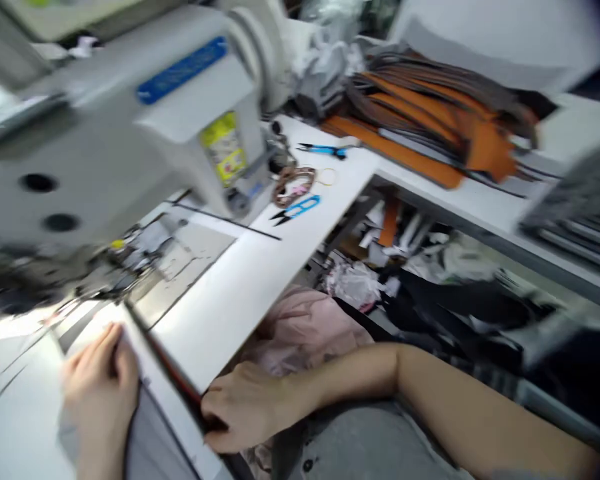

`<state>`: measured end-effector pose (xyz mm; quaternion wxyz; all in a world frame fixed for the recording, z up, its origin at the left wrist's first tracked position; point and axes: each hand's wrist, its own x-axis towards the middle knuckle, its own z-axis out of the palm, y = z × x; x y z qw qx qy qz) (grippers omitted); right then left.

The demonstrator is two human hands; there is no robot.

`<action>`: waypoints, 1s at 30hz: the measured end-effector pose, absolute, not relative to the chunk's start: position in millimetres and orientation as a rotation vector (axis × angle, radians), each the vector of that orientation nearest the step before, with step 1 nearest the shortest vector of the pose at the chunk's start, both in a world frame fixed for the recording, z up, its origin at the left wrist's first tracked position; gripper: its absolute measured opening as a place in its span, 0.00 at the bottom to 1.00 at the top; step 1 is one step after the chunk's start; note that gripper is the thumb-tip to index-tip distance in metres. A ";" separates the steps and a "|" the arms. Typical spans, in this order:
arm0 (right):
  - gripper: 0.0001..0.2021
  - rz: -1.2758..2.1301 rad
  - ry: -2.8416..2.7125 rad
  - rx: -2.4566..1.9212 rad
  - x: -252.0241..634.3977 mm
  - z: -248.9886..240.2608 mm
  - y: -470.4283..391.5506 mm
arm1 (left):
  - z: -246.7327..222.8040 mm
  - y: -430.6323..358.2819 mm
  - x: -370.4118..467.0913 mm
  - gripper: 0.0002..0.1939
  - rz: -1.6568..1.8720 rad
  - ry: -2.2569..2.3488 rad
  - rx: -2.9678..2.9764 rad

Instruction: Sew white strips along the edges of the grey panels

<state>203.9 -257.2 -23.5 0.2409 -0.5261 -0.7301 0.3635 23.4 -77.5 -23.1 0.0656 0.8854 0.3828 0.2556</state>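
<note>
A sewing machine fills the upper left, its needle area blurred. Below it, my left hand lies on a pale fabric piece with grey cloth beside it, the fingers stretched forward and the thumb a little apart. A narrow dark strip with an orange-red edge runs along the fabric from the machine's plate towards me. At the table's front edge, my right hand is closed with curled fingers around the near part of this strip. What lies inside that grip is partly hidden.
Blue thread snips, a second blue pair and a brown coil lie on the white table. Orange and grey strips are heaped on the side table. Pink cloth and fabric scraps lie below.
</note>
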 end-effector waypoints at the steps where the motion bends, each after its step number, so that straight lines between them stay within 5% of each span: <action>1: 0.12 1.031 -1.921 -1.405 201.1 -26.3 -260.3 | -19.7 -82.4 26.2 0.26 0.827 1.233 2.702; 4: 0.03 1.196 -1.630 -1.360 196.1 -32.8 -265.7 | -12.6 -91.3 33.3 0.17 0.747 1.265 2.757; 10: 0.08 1.583 -1.388 -1.246 198.2 -36.7 -260.0 | -15.4 -92.3 31.5 0.18 0.780 1.303 2.692; 16: 0.08 1.507 -1.471 -1.307 193.4 -41.0 -268.3 | -14.7 -97.8 29.3 0.22 0.666 1.271 2.658; 22: 0.34 0.918 -1.834 -1.203 197.4 -43.1 -270.3 | -5.6 -110.6 33.0 0.23 0.624 1.189 2.767; 26: 0.30 0.341 -2.133 -1.122 201.1 -42.4 -265.3 | -3.0 -119.0 35.4 0.20 0.619 1.171 2.792; 30: 0.27 0.278 -2.157 -1.124 200.5 -41.1 -263.3 | -3.7 -114.1 34.9 0.17 0.596 1.176 2.786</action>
